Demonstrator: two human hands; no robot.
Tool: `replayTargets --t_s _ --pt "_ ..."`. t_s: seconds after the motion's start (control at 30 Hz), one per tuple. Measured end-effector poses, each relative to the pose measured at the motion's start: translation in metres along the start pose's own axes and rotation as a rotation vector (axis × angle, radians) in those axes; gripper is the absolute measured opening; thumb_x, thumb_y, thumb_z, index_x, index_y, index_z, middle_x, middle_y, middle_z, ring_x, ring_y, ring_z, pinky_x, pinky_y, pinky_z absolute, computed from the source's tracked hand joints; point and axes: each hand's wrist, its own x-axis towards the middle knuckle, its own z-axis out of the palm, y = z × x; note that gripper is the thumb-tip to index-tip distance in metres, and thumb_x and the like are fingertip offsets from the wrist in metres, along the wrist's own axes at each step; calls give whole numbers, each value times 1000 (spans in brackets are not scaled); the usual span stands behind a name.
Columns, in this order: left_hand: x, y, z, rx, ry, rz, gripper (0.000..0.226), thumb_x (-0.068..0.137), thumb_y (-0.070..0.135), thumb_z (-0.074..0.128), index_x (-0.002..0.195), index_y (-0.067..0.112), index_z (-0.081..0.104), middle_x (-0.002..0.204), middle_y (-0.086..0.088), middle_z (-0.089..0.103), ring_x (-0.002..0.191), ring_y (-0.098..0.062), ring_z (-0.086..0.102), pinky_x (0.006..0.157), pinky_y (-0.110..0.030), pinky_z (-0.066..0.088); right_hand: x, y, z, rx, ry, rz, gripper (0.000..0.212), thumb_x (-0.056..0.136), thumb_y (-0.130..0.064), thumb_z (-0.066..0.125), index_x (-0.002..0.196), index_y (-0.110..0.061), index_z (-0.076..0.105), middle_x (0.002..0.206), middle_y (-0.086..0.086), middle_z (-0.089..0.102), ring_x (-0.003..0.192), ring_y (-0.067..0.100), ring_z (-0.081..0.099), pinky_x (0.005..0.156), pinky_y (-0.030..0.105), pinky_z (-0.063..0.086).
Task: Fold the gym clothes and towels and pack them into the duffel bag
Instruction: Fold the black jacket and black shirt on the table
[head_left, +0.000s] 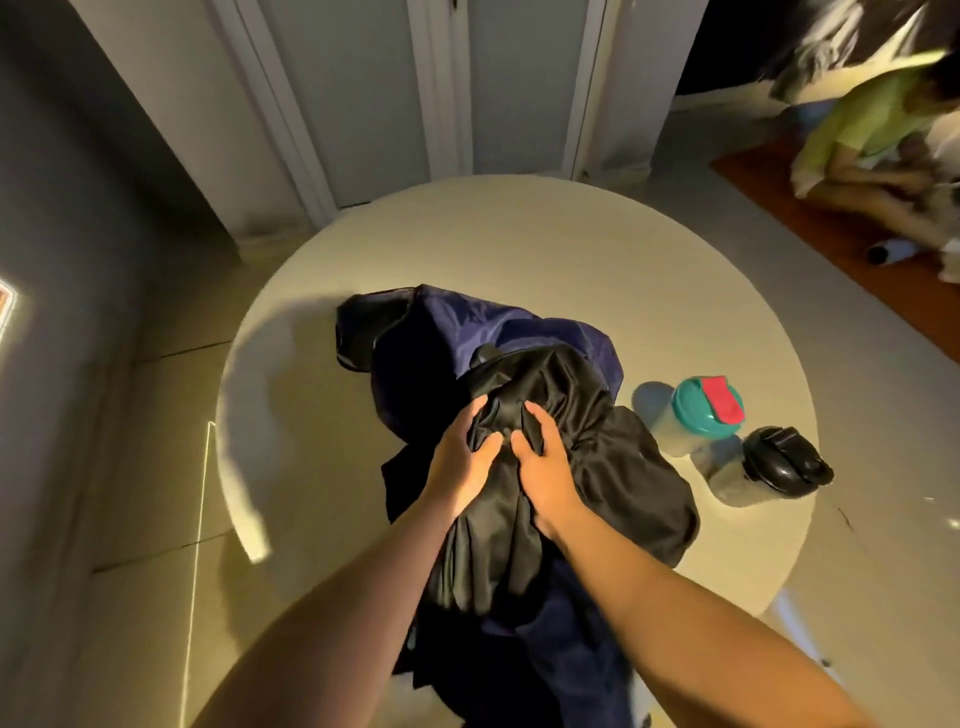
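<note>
Both sets of fingers are clenched into a shiny black fabric garment (613, 467). The left hand (460, 462) has its fingers (475, 410) curled over a ridge of cloth, with the thumb pressing in from the near side. The right hand (545, 473) mirrors it just beside, its fingers (537, 415) dug into the same bunched fold, so the thumbs nearly meet. The garment's long axis runs from the person's body out past the fingers. It lies crumpled rather than flat, spreads to the right of the right fingers and trails off the near edge of the round white bench (519, 234). It lies on a navy-blue fabric duffel bag (467, 338), which stretches beyond the fingers and to their left. Both forearms reach forward, palms down and wrists close together. Right of the right fingers stand a teal-lidded plastic bottle with a red flap (698, 415) and a black-lidded bottle (769, 467).
</note>
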Motion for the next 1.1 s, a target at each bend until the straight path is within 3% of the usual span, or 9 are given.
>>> replayTargets --t_s 0.13,0.3,0.57,0.63,0.77,0.9,0.97,1.03,1.1 --pt "61 19 -24 66 84 114 57 97 20 66 150 20 43 150 0 49 138 -13 46 116 -30 37 64 -28 29 19 -4 -65 43 104 -16 52 139 -40 50 137 -13 52 124 5 53 112 34 43" --pt "121 48 -60 62 167 220 58 98 19 64 152 18 41 153 0 46 141 -12 41 110 -14 29 126 -72 62 32 -53 -161 44 104 -16 51 141 -40 48 143 -6 51 126 9 53 111 38 45" --pt "102 58 -63 -93 139 300 63 97 22 66 153 30 38 156 11 40 143 2 33 117 -22 30 107 -87 53 -134 59 -240 42 98 -34 55 133 -56 45 144 -9 50 129 14 52 111 44 44" --pt "85 51 -51 -91 93 294 65 96 25 67 153 37 35 156 15 40 143 2 33 118 -26 31 89 -77 41 -191 108 -239 42 100 -32 53 138 -49 44 146 -6 47 132 16 47 114 44 39" --pt "50 39 -25 -24 -46 226 74 95 28 69 152 49 26 156 13 39 144 -6 36 115 -30 36 69 -52 6 -294 182 -169 45 104 -27 49 148 -29 41 141 -1 47 130 19 45 115 37 34" --pt "27 29 -17 15 -162 156 72 97 32 65 151 53 24 155 8 39 138 -16 44 109 -32 41 62 -27 -30 -544 202 125 52 100 -39 43 151 -44 30 160 4 29 139 37 39 118 50 30" --pt "20 25 -21 135 13 189 64 97 34 62 151 46 31 154 7 36 135 -20 43 107 -33 41 54 -29 -34 -634 319 96 50 101 -38 44 150 -41 36 162 9 20 144 39 31 121 49 23" --pt "22 19 -27 332 258 165 59 96 38 61 150 38 38 159 4 27 140 -26 34 112 -41 33 43 -36 -30 -635 451 -106 44 101 -33 48 145 -35 47 156 14 27 142 37 30 121 48 23" --pt "32 13 -32 392 309 -26 62 96 47 57 153 40 32 167 0 11 149 -31 19 118 -50 22 34 -45 -21 -621 447 -278 41 102 -31 49 143 -31 51 147 10 37 136 30 34 119 41 25"
